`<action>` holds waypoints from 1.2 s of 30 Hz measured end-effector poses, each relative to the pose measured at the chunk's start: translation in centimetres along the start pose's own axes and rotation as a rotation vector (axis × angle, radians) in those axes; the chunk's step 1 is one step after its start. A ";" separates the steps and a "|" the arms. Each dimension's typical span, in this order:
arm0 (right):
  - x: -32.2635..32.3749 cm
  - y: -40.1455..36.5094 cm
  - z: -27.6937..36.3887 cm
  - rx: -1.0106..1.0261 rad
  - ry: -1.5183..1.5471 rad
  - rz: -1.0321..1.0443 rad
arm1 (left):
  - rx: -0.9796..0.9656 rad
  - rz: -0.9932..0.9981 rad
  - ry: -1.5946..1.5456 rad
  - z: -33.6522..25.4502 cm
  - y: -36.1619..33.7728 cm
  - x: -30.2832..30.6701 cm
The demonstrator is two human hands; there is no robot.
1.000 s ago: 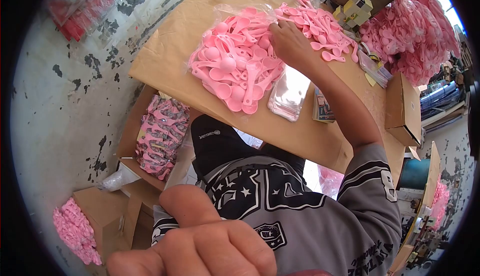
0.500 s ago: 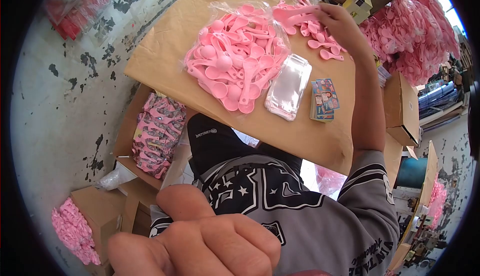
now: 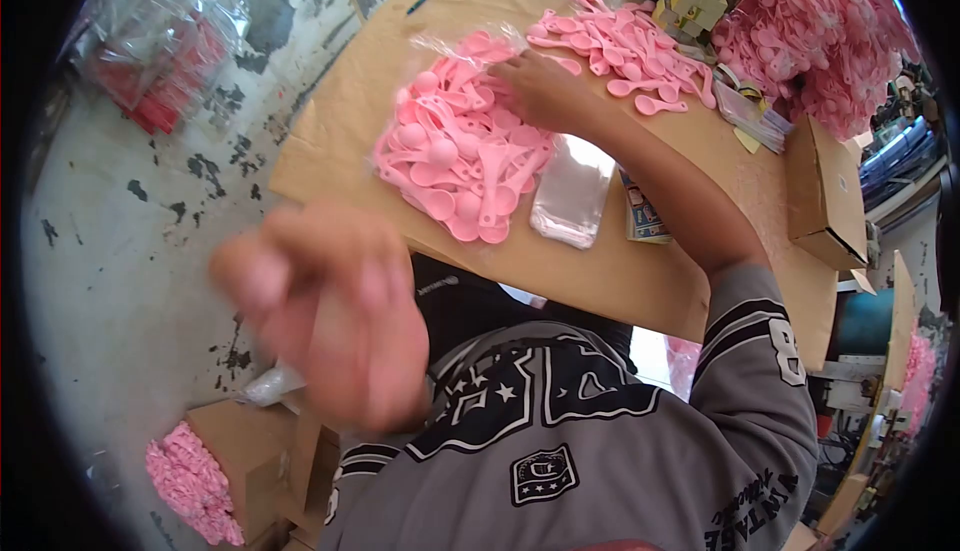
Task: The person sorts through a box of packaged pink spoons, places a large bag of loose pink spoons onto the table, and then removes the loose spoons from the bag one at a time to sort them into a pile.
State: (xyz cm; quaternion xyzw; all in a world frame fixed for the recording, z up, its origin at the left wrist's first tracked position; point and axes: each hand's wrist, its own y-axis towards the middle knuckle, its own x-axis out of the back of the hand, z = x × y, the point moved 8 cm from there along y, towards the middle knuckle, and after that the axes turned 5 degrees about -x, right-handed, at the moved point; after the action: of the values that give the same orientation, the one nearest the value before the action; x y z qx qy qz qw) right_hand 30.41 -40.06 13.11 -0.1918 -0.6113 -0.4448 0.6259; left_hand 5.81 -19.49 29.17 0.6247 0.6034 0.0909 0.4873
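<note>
Spoons [image 3: 462, 151] of pink plastic lie heaped in a clear bag [image 3: 448, 49] on the table [image 3: 335, 141]. Right hand [image 3: 540, 91] at bag's upper right: fingers bent, grip indeterminable. Left hand [image 3: 335, 316]: blurred, fingers partly curled, contents indeterminable. Spoons should be light, stiff, slick; grasp by handle [image 3: 488, 196].

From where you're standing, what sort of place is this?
Probably a small workshop or packing room: pink spoons are heaped on a brown table, with clear plastic sleeves beside them and an open cardboard box nearby.
</note>
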 end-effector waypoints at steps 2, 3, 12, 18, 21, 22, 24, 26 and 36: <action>-1.4 1.1 -0.6 0.065 -0.066 -0.020 | -0.022 -0.139 0.453 4.0 0.2 4.7; -1.1 1.6 -0.6 0.049 -0.045 -0.009 | 0.009 -0.058 0.584 6.2 0.6 5.9; 3.4 0.6 -0.6 -0.030 0.007 0.149 | 0.170 0.304 1.118 17.2 -2.8 13.5; 12.8 -1.9 -7.2 -0.217 0.207 0.151 | 0.096 0.393 1.275 18.3 -3.5 13.3; 15.7 -2.9 -8.9 -0.248 -0.181 -0.279 | 0.089 0.402 1.312 18.3 -3.6 13.1; 16.6 -3.6 -8.4 -0.250 -0.361 -0.442 | 0.090 0.406 1.320 18.2 -3.6 13.1; 15.2 -2.7 -7.4 -0.134 -0.016 -0.355 | 0.093 0.421 1.329 18.3 -3.6 12.8; 12.8 -1.6 -5.4 -0.027 0.236 -0.166 | 0.095 0.435 1.336 18.4 -3.6 12.7; 3.5 -1.9 0.9 0.158 0.314 0.157 | 0.111 0.442 1.340 18.4 -4.1 13.0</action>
State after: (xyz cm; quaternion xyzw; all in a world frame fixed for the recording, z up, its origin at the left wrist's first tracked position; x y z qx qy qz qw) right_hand 27.92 -41.47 15.93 -0.1173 -0.5223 -0.3696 0.7595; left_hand 19.35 -18.62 10.71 0.5659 0.6362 0.5218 -0.0513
